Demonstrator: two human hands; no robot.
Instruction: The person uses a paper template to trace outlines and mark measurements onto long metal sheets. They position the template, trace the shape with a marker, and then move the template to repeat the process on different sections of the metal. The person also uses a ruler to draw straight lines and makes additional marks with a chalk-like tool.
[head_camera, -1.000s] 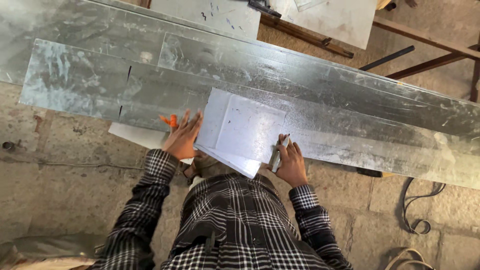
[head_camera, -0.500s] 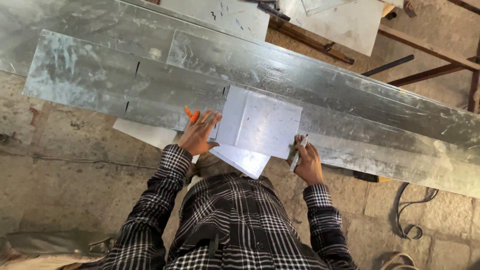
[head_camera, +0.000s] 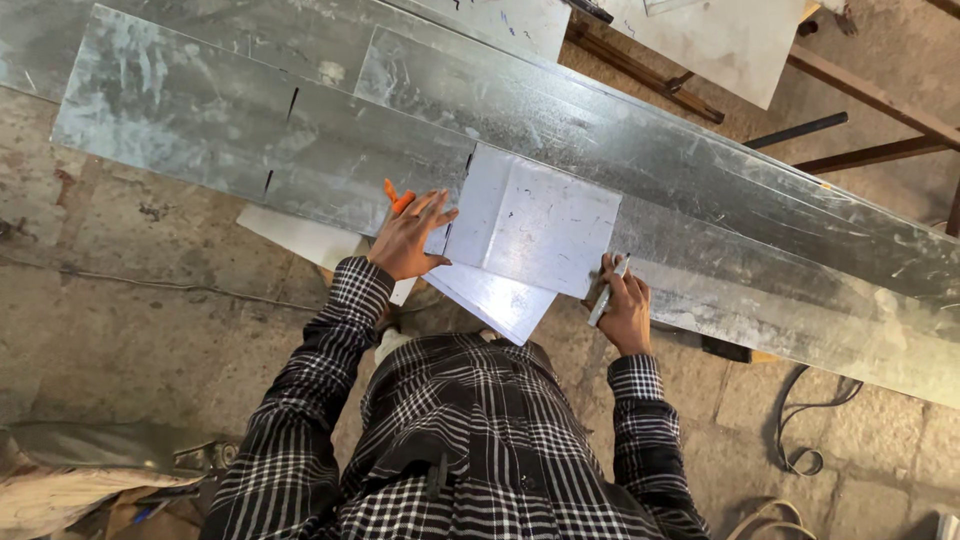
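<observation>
A person in a black-and-white checked shirt (head_camera: 470, 440) is seen from above, bent over long sheets of galvanised metal (head_camera: 300, 130) laid across a rough stone floor (head_camera: 130, 320). The dull grey sheets are mottled with pale streaks, and short dark slits are cut into the nearest one. A smaller folded metal piece (head_camera: 535, 225), roughly rectangular, smooth and brighter, is laid on the near edge of the long sheet, with a lower flap hanging towards the person. The left hand (head_camera: 410, 235) is spread flat, fingers open, pressed at the left edge of the folded piece; nothing is gripped by it. Orange tool handles (head_camera: 397, 198) are seen just behind it. A slim silver marking tool (head_camera: 607, 292) is held in the closed right hand (head_camera: 625, 310), at the piece's lower right corner. A dark cable (head_camera: 805, 420) is coiled on the floor to the right.
</observation>
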